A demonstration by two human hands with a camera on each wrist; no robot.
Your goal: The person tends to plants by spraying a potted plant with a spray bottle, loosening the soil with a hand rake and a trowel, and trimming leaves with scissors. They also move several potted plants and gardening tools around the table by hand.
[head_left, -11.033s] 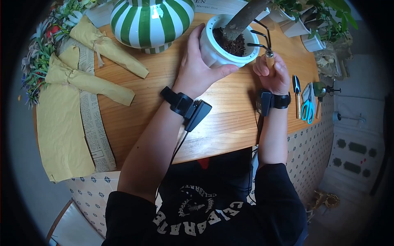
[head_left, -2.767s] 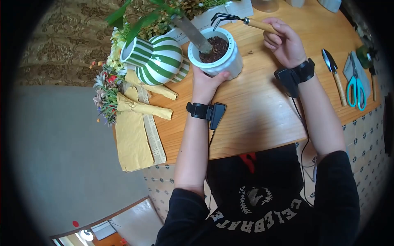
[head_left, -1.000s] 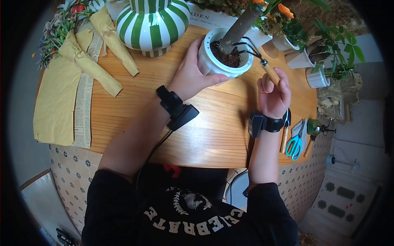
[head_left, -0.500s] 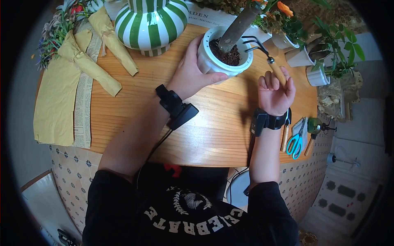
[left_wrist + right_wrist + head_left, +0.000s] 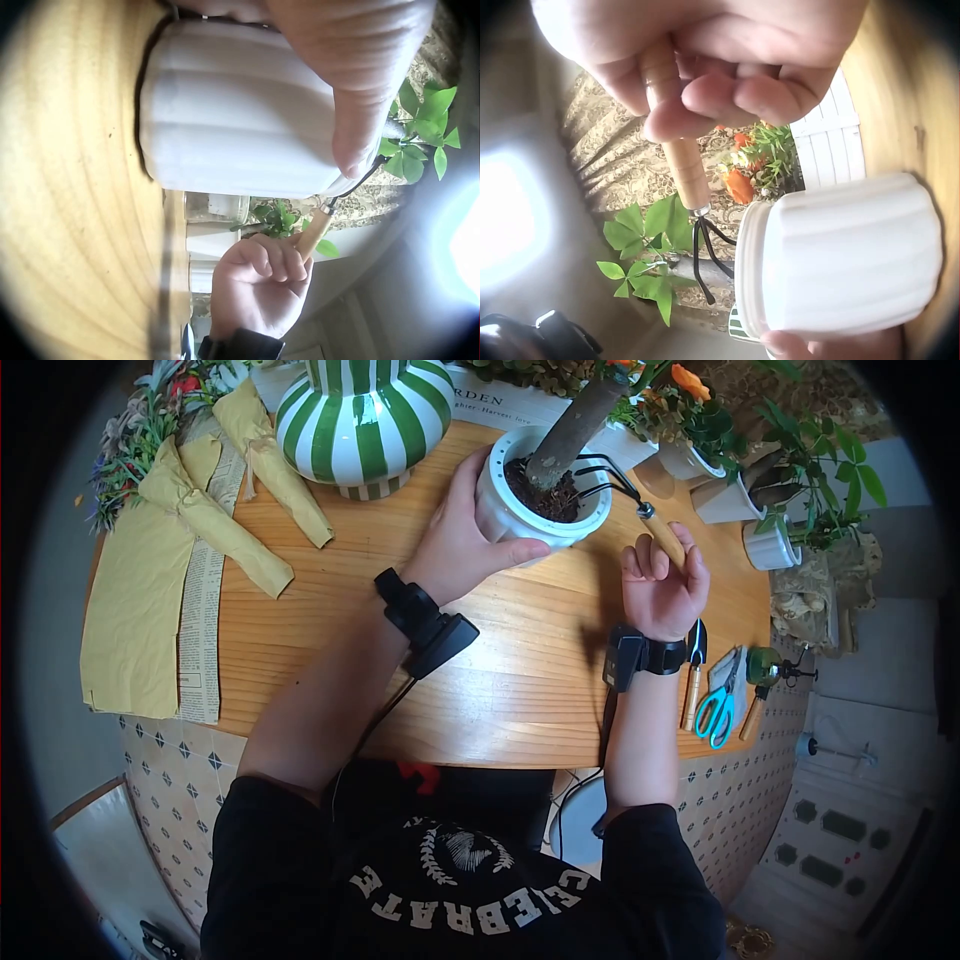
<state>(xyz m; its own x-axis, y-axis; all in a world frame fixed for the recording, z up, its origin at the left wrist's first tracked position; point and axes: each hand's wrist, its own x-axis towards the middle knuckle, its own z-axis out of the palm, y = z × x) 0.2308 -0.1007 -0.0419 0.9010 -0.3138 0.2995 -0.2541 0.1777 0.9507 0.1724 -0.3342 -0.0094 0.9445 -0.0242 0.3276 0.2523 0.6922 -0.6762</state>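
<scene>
White ribbed pot (image 5: 520,525) sits on the wood table (image 5: 520,670), 1 o'clock in head view. Left hand (image 5: 460,550) grips its side, thumb at front. Right hand (image 5: 660,595) pinches the wooden handle of the black three-tine rake (image 5: 660,537), 4 o'clock of pot; tines over the soil, contact unclear.

Done: plant's thick trunk (image 5: 575,435) is in the pot, leaning toward 1 o'clock, dark soil (image 5: 560,510) around its base, surface looks crumbly. Soil work looks underway, not finished; how much raking is left, can't tell. Trowel (image 5: 692,698) and teal-handled scissors (image 5: 721,698) lie unused at 3 to 4 o'clock.
</scene>
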